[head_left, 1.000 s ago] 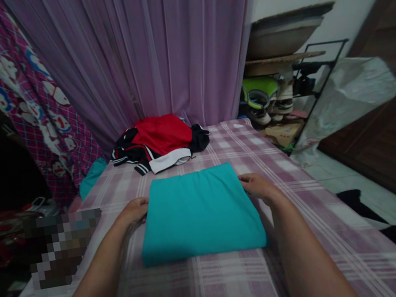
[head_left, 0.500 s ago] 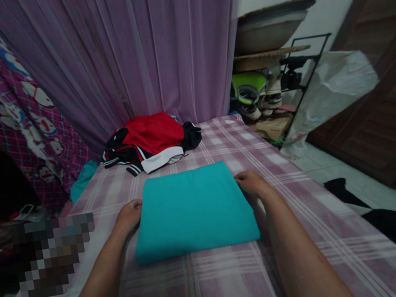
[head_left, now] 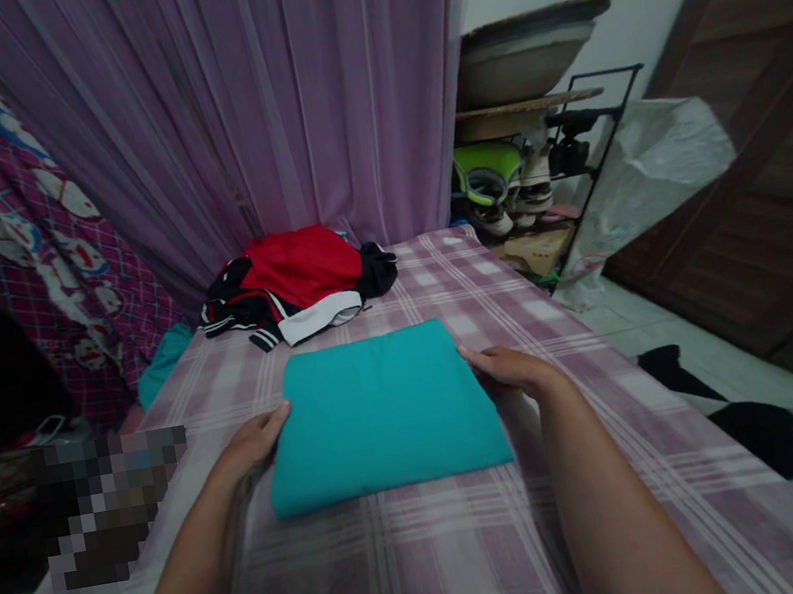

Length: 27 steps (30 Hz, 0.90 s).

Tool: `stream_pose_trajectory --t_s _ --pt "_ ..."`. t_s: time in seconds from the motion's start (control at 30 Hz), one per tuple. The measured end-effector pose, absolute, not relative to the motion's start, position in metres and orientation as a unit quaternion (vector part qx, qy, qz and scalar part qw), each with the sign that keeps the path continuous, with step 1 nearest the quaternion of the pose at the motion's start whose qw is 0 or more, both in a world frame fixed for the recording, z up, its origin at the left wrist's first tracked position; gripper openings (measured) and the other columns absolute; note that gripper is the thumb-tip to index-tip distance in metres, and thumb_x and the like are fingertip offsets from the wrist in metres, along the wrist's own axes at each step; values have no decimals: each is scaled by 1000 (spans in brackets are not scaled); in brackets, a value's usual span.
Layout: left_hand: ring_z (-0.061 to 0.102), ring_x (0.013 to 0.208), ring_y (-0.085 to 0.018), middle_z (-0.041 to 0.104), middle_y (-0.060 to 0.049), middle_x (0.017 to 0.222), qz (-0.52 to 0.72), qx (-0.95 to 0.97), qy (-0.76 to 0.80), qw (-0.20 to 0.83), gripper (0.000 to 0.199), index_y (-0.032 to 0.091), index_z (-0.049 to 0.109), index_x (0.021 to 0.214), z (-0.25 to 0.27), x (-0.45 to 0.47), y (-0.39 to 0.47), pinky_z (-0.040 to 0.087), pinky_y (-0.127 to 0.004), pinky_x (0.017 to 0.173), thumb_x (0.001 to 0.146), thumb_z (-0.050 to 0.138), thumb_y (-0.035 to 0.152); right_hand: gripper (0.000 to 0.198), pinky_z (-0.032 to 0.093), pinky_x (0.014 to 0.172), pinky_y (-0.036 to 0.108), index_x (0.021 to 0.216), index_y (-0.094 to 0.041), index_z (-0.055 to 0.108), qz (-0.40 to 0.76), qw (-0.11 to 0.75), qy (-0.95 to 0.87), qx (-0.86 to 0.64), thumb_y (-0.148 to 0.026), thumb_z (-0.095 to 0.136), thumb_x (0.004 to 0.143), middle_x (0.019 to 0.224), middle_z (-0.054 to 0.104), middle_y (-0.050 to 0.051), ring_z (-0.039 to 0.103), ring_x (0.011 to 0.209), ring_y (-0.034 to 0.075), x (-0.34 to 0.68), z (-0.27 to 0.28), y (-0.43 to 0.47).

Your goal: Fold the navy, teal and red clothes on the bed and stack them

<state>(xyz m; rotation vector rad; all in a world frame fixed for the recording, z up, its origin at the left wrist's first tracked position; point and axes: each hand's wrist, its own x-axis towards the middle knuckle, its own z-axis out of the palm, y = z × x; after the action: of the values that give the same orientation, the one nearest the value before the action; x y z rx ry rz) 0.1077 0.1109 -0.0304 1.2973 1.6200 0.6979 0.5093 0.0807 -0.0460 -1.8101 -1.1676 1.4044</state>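
A folded turquoise cloth [head_left: 382, 416] lies flat in a neat block on the checked bedspread in front of me; its exact kind does not show. My left hand [head_left: 257, 437] grips its left side, thumb on the edge and the other fingers mostly hidden under it. On the opposite side my right hand [head_left: 510, 364] holds the right edge in the same way, thumb laid on top and fingers tucked below. Beyond the cloth rests a crumpled red, black and white jacket [head_left: 308, 269].
The purple and white checked bedspread [head_left: 443, 573] covers the surface under the cloth. Purple curtains [head_left: 331, 85] hang behind. To the right stand a shoe rack [head_left: 536, 177] and a white plastic bag [head_left: 668, 150]. Black cloth [head_left: 762, 439] lies on the floor.
Both hands have closed in on the cloth's sides, with the thumbs now over its edges. The cloth's near edge appears slightly higher in view, and the camera has shifted a little.
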Motion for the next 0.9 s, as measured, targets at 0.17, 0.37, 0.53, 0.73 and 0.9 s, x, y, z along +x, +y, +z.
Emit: stream_pose_trajectory --t_s 0.17,0.37,0.53,0.73,0.9 --pt "72 90 -25 76 -11 103 314 483 634 516 57 17 68 103 -32 120 112 58 -32 73 61 80 54 50 55 73 33 109 -13 69 531 328 -427 -654 -53 70 79 108 73 15 69 85 23 496 -34 77" --pt "71 97 -22 68 -15 124 361 468 673 444 57 16 50 131 -38 133 123 58 -32 79 81 67 39 67 55 77 34 139 -12 50 478 370 -436 -667 -22 68 75 120 68 16 68 90 23 477 -27 86" --pt "71 94 -20 70 -9 121 405 506 637 417 58 22 42 137 -43 150 131 57 -34 82 84 63 30 70 53 77 31 147 -20 43 349 382 -474 -712 -29 60 80 109 71 9 68 90 22 486 -26 91" --pt "55 128 -26 53 -15 145 270 605 702 262 62 16 40 142 -60 162 140 44 -41 107 84 57 24 62 44 100 37 145 -11 46 233 211 -524 -791 -24 50 85 132 62 17 59 119 28 490 -41 91" --pt "33 145 -32 31 -19 159 232 697 676 46 63 12 38 147 -33 172 131 33 -48 115 89 51 31 62 37 107 49 149 -14 40 35 235 -545 -804 -41 44 93 153 39 20 40 138 34 466 -18 86"
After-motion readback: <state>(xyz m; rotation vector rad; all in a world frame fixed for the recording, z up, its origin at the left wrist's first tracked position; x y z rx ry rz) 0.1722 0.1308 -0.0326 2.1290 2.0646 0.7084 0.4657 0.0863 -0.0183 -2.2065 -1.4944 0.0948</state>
